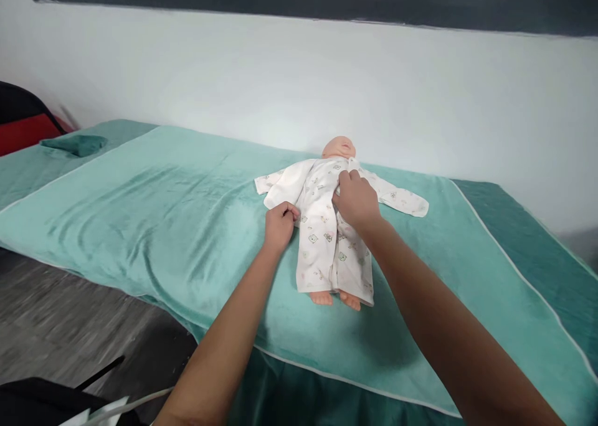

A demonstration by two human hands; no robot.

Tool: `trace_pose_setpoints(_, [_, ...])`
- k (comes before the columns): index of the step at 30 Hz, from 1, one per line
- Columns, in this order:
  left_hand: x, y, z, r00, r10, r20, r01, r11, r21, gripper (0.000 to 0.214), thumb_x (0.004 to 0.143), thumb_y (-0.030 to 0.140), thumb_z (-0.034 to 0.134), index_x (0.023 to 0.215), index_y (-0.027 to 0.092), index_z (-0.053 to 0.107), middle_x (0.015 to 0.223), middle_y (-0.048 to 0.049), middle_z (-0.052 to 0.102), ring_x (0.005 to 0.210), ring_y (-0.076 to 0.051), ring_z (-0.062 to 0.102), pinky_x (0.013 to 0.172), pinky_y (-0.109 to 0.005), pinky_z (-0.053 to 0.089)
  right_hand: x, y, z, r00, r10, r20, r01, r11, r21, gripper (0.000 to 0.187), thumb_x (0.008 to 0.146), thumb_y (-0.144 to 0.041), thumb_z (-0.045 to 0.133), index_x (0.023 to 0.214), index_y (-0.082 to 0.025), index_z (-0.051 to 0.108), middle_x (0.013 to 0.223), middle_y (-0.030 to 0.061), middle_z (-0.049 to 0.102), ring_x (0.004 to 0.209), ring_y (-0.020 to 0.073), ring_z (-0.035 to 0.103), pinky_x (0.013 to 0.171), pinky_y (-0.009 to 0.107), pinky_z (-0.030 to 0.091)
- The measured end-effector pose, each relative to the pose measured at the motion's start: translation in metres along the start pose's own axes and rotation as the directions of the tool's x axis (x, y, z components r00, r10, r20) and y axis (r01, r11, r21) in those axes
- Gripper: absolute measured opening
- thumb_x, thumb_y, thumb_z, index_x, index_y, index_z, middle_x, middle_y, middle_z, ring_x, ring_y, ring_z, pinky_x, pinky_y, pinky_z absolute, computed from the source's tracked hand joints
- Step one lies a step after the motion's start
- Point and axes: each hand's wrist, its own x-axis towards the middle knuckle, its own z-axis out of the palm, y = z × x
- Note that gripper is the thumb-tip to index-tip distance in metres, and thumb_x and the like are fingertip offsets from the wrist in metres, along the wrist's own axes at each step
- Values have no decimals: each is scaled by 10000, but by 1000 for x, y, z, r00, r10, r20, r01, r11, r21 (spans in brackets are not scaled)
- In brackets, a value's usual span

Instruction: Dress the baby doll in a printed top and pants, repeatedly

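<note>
A baby doll (339,146) lies on its back on a teal towel (187,214), dressed in a white printed sleepsuit (322,233). Its bare feet stick out at the bottom. My left hand (280,222) is closed into a pinch on the sleepsuit's side, just below the doll's left-hand sleeve. My right hand (355,197) rests on the doll's chest, fingers curled and pressed onto the garment's front near the collar.
The towel covers a bed (537,251) set against a white wall. A folded teal cloth (75,144) lies at the far left, beside a red and black object (23,130). Grey floor and a white cable (135,404) show at the lower left.
</note>
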Motion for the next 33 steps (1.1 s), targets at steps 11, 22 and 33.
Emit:
trace_pose_setpoints(11, [0,1,-1,1000,9,0,-9,1000,14,249,700,95,422,658,199,645,623,13,627,637,-143,571,625,-257,421,-3,-2,15,990,48,-134,-49,999,-10,299,860,-57,425,1050,-188,614,1039,146,634,931,289,535,637,346,364])
trace_pose_setpoints(22, [2,-2,0,1000,2,1,-2,999,-36,235,692,104,421,662,199,634,621,16,615,627,-139,558,619,-259,423,-6,9,4,952,-51,-301,91,989,121,323,896,-95,421,1045,-203,687,1069,121,644,995,293,519,766,389,424])
trace_pose_setpoints(33, [3,-3,1,1000,-3,1,3,999,-33,229,690,103,424,659,199,629,611,23,606,615,-135,550,606,-250,418,-27,7,11,892,-227,-390,313,934,173,351,869,-40,475,1006,-229,737,1203,79,681,1137,287,533,893,426,427])
